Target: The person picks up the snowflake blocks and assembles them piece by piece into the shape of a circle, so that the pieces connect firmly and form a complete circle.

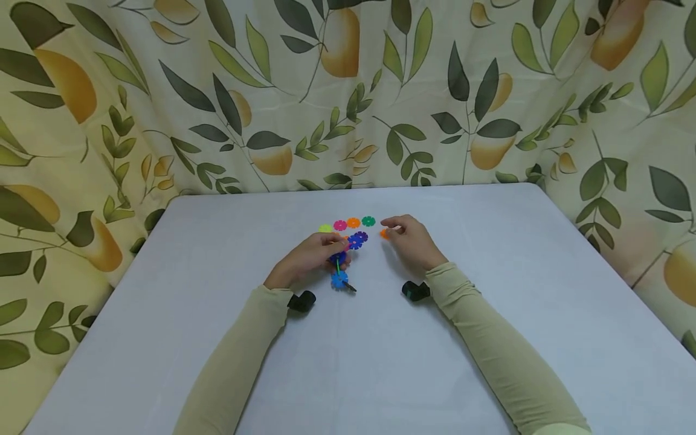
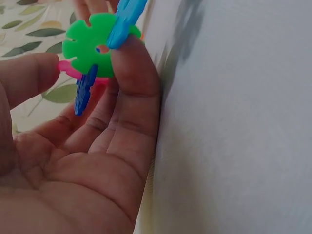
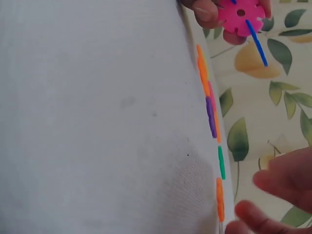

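Note:
My left hand [image 1: 315, 252] pinches a cluster of notched plastic discs slotted together. In the left wrist view the cluster shows a green disc [image 2: 85, 46], a light blue disc [image 2: 127, 19] and a dark blue disc [image 2: 84, 92]; a pink disc [image 3: 240, 23] of it faces the right wrist view. The light blue disc [image 1: 339, 280] hangs lowest, beside a small dark piece [image 1: 350, 288]. My right hand [image 1: 412, 241] reaches over the table at a loose orange disc [image 1: 384, 234]. Thumb and fingers stand apart close beside that orange disc [image 3: 220, 199] in the right wrist view.
Loose discs lie flat beyond the hands: yellow-green [image 1: 325, 228], pink [image 1: 339, 225], orange [image 1: 353, 222], green [image 1: 368, 221] and purple [image 1: 361, 236]. They rest on a white-covered table [image 1: 348, 362]. A leaf-patterned curtain [image 1: 348, 133] stands behind it. Black wrist cameras [image 1: 415, 291] sit under both wrists.

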A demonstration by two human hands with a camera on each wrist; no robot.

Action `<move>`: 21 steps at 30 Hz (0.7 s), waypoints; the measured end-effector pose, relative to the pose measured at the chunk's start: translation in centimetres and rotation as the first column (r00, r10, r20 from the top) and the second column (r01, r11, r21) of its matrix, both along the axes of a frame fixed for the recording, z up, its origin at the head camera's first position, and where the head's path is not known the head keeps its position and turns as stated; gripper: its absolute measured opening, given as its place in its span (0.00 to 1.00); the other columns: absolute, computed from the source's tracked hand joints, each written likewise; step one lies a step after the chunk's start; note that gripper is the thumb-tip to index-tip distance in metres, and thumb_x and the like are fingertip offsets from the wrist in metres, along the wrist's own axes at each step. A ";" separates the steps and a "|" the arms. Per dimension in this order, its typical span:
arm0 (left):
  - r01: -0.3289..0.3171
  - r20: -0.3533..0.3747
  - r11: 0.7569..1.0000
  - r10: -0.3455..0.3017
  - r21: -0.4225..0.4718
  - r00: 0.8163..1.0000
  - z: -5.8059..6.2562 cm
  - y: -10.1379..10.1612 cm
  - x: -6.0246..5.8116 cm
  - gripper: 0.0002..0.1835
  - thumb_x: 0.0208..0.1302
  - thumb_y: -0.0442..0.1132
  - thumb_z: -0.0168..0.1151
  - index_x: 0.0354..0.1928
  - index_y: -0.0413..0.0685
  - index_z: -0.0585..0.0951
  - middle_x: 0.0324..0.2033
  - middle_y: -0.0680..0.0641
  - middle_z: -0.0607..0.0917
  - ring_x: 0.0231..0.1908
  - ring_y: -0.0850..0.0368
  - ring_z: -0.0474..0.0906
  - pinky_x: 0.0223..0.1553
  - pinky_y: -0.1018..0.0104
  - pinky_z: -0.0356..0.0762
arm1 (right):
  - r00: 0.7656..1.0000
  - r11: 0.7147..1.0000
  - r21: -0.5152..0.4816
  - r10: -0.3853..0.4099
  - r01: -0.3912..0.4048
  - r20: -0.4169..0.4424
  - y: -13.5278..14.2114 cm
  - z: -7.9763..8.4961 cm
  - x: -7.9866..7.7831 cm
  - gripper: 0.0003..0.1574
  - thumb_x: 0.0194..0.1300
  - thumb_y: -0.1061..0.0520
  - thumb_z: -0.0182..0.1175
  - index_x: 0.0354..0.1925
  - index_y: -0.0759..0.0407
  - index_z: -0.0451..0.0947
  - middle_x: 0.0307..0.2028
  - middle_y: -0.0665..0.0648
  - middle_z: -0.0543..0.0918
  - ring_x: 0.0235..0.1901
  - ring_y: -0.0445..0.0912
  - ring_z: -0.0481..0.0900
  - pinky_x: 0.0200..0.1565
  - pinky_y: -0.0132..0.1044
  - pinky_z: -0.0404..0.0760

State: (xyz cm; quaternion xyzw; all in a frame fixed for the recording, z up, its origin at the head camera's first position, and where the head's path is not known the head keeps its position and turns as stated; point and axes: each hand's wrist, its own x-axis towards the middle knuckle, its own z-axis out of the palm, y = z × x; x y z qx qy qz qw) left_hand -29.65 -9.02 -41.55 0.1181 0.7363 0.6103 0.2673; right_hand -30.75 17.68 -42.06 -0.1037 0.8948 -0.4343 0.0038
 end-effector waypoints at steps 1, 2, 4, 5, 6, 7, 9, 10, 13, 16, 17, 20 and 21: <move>0.003 0.000 1.000 -0.003 -0.005 1.000 0.0 0.0 0.0 0.16 0.85 0.43 0.55 0.59 0.36 0.78 0.45 0.40 0.89 0.40 0.52 0.85 0.41 0.66 0.83 | 1.000 1.000 0.021 0.010 -0.010 0.009 0.1 -0.1 -0.1 0.23 0.79 0.61 0.54 0.66 0.68 0.80 0.60 0.70 0.78 0.53 0.61 0.76 0.56 0.53 0.76; 0.004 0.002 1.000 -0.004 -0.009 1.000 0.0 0.0 0.0 0.15 0.85 0.42 0.55 0.59 0.36 0.78 0.46 0.40 0.89 0.40 0.52 0.85 0.41 0.66 0.83 | 1.000 0.999 0.050 0.020 -0.021 0.017 0.2 -0.2 -0.2 0.24 0.79 0.61 0.54 0.68 0.68 0.79 0.60 0.71 0.77 0.53 0.62 0.75 0.56 0.54 0.77; 0.007 0.008 1.000 -0.007 -0.016 1.000 0.0 0.1 -0.1 0.14 0.85 0.42 0.56 0.59 0.37 0.78 0.48 0.40 0.89 0.39 0.51 0.86 0.41 0.66 0.84 | 0.999 0.993 0.114 0.028 -0.031 0.036 0.3 -0.5 -0.4 0.25 0.80 0.60 0.54 0.70 0.67 0.77 0.62 0.73 0.74 0.54 0.63 0.74 0.57 0.55 0.76; 0.008 0.012 1.000 -0.008 -0.017 1.000 -0.1 0.1 -0.2 0.14 0.85 0.41 0.56 0.60 0.38 0.78 0.48 0.39 0.89 0.38 0.51 0.86 0.40 0.66 0.84 | 0.999 0.989 0.146 0.026 -0.031 0.039 0.4 -0.6 -0.5 0.26 0.79 0.60 0.54 0.70 0.66 0.77 0.62 0.74 0.73 0.55 0.64 0.72 0.58 0.57 0.75; 0.010 0.015 1.000 -0.010 -0.018 1.000 -0.1 0.1 -0.2 0.14 0.85 0.40 0.56 0.60 0.38 0.77 0.49 0.39 0.89 0.37 0.51 0.86 0.39 0.66 0.85 | 0.999 0.983 0.178 0.026 -0.032 0.038 0.4 -0.8 -0.5 0.26 0.79 0.60 0.54 0.70 0.66 0.77 0.62 0.75 0.71 0.57 0.65 0.70 0.60 0.58 0.75; 0.012 0.017 1.000 -0.011 -0.015 1.000 -0.2 0.1 -0.3 0.14 0.84 0.40 0.56 0.61 0.38 0.77 0.49 0.39 0.89 0.37 0.51 0.85 0.38 0.66 0.85 | 0.999 0.978 0.206 0.021 -0.029 0.037 0.4 -0.9 -0.6 0.26 0.79 0.60 0.55 0.70 0.66 0.77 0.62 0.75 0.70 0.59 0.66 0.69 0.61 0.59 0.74; 0.019 0.020 1.000 -0.019 -0.006 1.000 -0.2 0.0 -0.3 0.15 0.84 0.39 0.56 0.63 0.38 0.76 0.49 0.38 0.89 0.35 0.51 0.85 0.36 0.66 0.85 | 1.000 0.972 0.234 0.006 -0.012 0.029 0.3 -1.1 -0.6 0.25 0.78 0.61 0.56 0.68 0.65 0.79 0.62 0.75 0.68 0.60 0.67 0.66 0.63 0.61 0.73; 0.022 0.021 1.000 -0.022 -0.002 1.000 -0.2 -0.1 -0.3 0.15 0.84 0.39 0.56 0.63 0.38 0.76 0.48 0.38 0.89 0.35 0.52 0.85 0.35 0.66 0.85 | 1.000 0.972 0.237 0.002 -0.006 0.017 0.3 -1.2 -0.6 0.23 0.77 0.62 0.57 0.66 0.65 0.80 0.60 0.75 0.68 0.60 0.68 0.66 0.63 0.62 0.72; 0.038 0.022 0.999 -0.039 0.016 0.999 -0.3 -0.3 -0.2 0.13 0.85 0.40 0.55 0.61 0.38 0.76 0.49 0.37 0.89 0.34 0.51 0.85 0.33 0.65 0.85 | 1.000 0.974 0.227 -0.003 0.009 -0.030 0.3 -1.4 -0.6 0.18 0.73 0.65 0.60 0.58 0.70 0.81 0.55 0.75 0.72 0.57 0.67 0.69 0.60 0.60 0.73; 0.048 0.020 0.999 -0.048 0.011 0.999 -0.3 -0.4 -0.1 0.11 0.85 0.40 0.55 0.57 0.39 0.76 0.49 0.38 0.89 0.35 0.49 0.87 0.34 0.64 0.87 | 0.998 0.977 0.212 0.011 0.001 -0.054 0.5 -1.3 -0.7 0.16 0.70 0.67 0.63 0.53 0.75 0.79 0.50 0.73 0.76 0.51 0.65 0.73 0.58 0.58 0.75; 0.050 0.017 0.999 -0.050 0.004 0.999 -0.3 -0.5 -0.1 0.11 0.85 0.40 0.55 0.56 0.40 0.77 0.49 0.38 0.89 0.35 0.49 0.87 0.35 0.63 0.87 | 0.998 0.977 0.212 0.015 -0.004 -0.053 0.6 -1.2 -0.7 0.16 0.69 0.67 0.64 0.52 0.76 0.78 0.48 0.72 0.77 0.50 0.64 0.74 0.57 0.56 0.76; 0.047 0.008 0.999 -0.047 -0.025 0.999 -0.3 -0.5 -0.2 0.11 0.85 0.42 0.56 0.55 0.41 0.78 0.49 0.40 0.90 0.36 0.47 0.89 0.37 0.62 0.87 | 0.999 0.979 0.203 0.029 -0.022 -0.031 0.8 -0.9 -0.7 0.17 0.69 0.67 0.65 0.53 0.75 0.76 0.44 0.69 0.79 0.45 0.61 0.76 0.53 0.53 0.79; 0.044 0.006 0.998 -0.043 -0.034 0.999 -0.3 -0.5 -0.2 0.11 0.85 0.42 0.56 0.55 0.41 0.78 0.48 0.40 0.90 0.36 0.47 0.89 0.37 0.62 0.87 | 0.999 0.980 0.195 0.026 -0.020 -0.024 0.9 -0.8 -0.6 0.17 0.69 0.67 0.65 0.53 0.74 0.76 0.44 0.68 0.80 0.44 0.60 0.77 0.51 0.52 0.79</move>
